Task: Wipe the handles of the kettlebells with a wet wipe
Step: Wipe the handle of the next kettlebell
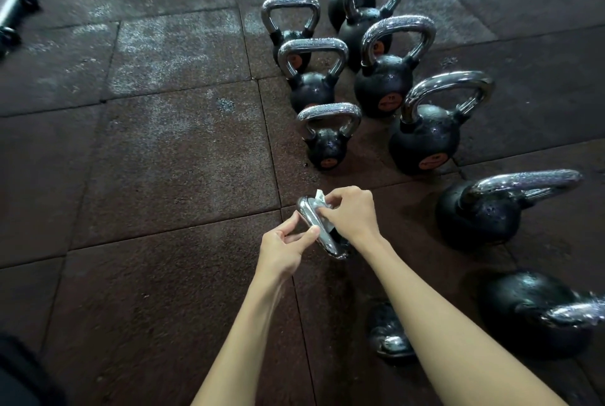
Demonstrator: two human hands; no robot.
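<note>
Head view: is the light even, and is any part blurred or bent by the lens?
Head view: dim light, with white glare on the chrome of the held kettlebell; the kettlebell at the lower right edge is smeared by blur; the seams of the floor curve slightly, a wide-lens effect; the wet wipe is sharp.

Orange kettlebell labels (390,101): nothing legible.

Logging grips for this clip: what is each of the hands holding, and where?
Left hand pinches the kettlebell handle about midway along; right hand pinches the wipe against the handle's far end.
</note>
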